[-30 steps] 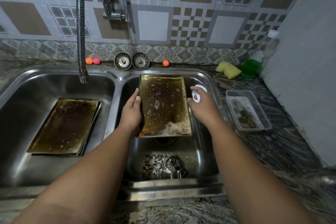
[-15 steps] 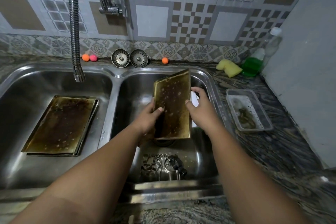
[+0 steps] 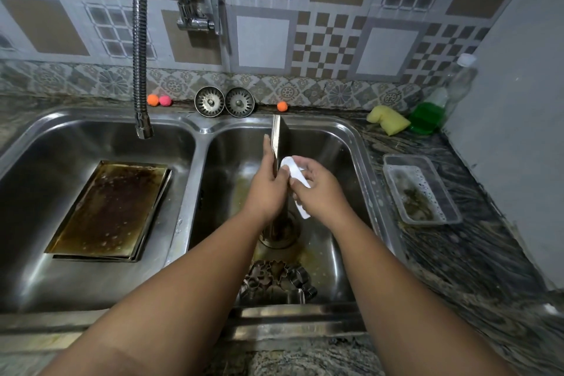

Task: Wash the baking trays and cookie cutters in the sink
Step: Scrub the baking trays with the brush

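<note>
A greasy baking tray (image 3: 277,139) stands on edge in the right sink basin (image 3: 341,143), seen almost edge-on. My left hand (image 3: 268,183) grips it from the left, fingers up along its face. My right hand (image 3: 317,189) holds a white scrubber (image 3: 295,174) against the tray's right side. Two more browned trays (image 3: 113,207) lie stacked flat in the left basin (image 3: 61,143). Several metal cookie cutters (image 3: 274,282) sit piled at the near end of the right basin, by the drain (image 3: 279,230).
A flexible faucet hose (image 3: 139,49) hangs over the left basin. Two sink strainers (image 3: 225,101) and small coloured balls (image 3: 158,100) line the back ledge. On the right counter are a yellow sponge (image 3: 388,121), a green soap bottle (image 3: 433,113) and a clear plastic tub (image 3: 421,189).
The tray has been turned from facing me to standing edge-on. My right hand has come round to its right side with the white scrubber.
</note>
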